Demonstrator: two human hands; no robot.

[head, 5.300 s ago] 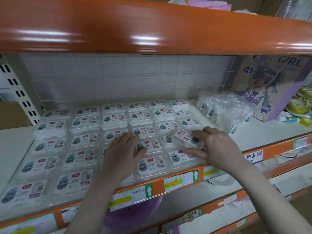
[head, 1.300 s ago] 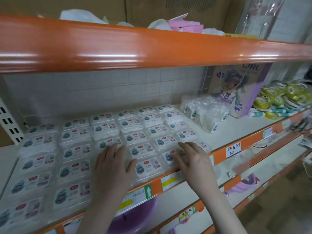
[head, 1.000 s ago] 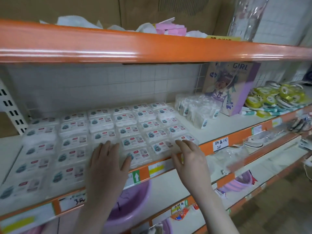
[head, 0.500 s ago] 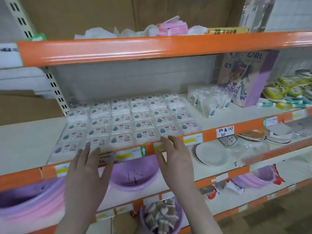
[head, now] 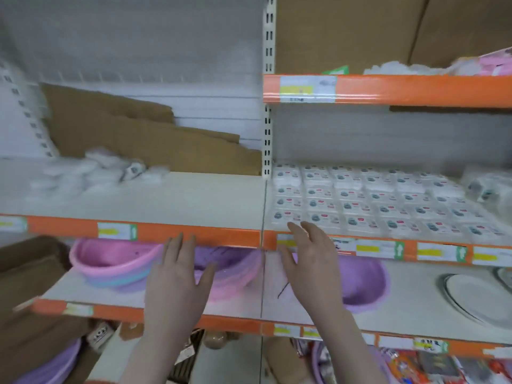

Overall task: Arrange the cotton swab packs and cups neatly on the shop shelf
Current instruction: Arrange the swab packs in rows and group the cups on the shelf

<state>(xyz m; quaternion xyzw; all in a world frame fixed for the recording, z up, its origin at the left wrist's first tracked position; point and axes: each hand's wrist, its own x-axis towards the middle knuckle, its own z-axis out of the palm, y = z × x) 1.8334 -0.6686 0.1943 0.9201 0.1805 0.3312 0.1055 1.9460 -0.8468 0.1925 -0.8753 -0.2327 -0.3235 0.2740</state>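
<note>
Flat cotton swab packs [head: 374, 200] lie in tidy rows on the right section of the orange-edged shelf [head: 194, 234]. A loose heap of white packs [head: 94, 170] sits on the left section, blurred. More clear packs [head: 487, 187] pile up at the far right. My left hand [head: 180, 273] hovers in front of the shelf edge, fingers straight, holding nothing. My right hand [head: 310, 261] is raised beside it, fingers spread, its tips level with the front row of packs. No cups can be made out.
Pink and purple basins [head: 116, 261] stand on the shelf below, with white plates [head: 471, 295] at the right. Torn cardboard [head: 144, 134] leans against the back wall on the left. A white slotted upright [head: 267, 106] divides the two sections. An upper orange shelf [head: 388, 88] overhangs.
The view has swung left, bringing the left shelf section and its loose heap into sight. Both hands have come off the packs and drawn back in front of the shelf edge.
</note>
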